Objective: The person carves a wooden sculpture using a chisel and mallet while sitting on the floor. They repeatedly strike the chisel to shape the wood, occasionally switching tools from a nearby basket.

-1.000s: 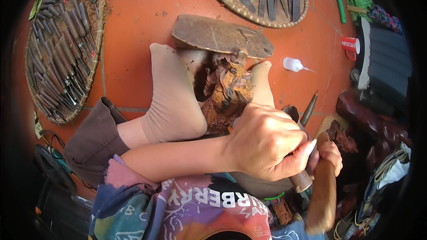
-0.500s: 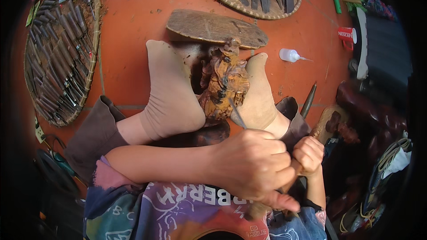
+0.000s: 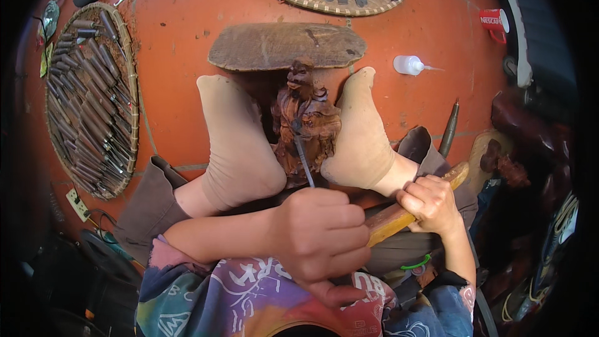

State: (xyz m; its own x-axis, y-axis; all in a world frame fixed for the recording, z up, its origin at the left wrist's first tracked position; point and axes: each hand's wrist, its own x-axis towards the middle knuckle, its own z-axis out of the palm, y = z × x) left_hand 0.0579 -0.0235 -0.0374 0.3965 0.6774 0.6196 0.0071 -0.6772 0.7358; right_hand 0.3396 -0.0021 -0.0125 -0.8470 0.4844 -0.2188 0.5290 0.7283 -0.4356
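Observation:
A carved wooden figurine [image 3: 304,112], dark reddish brown, stands between my two socked feet [image 3: 237,137], its head toward a worn wooden board [image 3: 287,45]. My left hand [image 3: 324,234] is closed around a chisel [image 3: 304,161]; its thin metal blade reaches to the middle of the figurine, and its handle is hidden in my fist. Just to the right, my right hand [image 3: 430,203] grips a yellowish wooden mallet [image 3: 393,221]. One end of the mallet lies close beside my left fist, perhaps behind it; I cannot tell whether they touch.
A round woven tray [image 3: 134,118] full of wood-handled carving tools lies on the left. Another tray [image 3: 340,9] with flat metal blades is at the far side. On the red tiles are a white squeeze bottle [image 3: 409,65], a red mug [image 3: 494,22] and a dark pointed tool [image 3: 449,128].
My left fist and the chisel have shifted left, the blade now on the figurine's middle. The mallet has swung into plainer view beside my left hand. The figurine appears straighter and darker.

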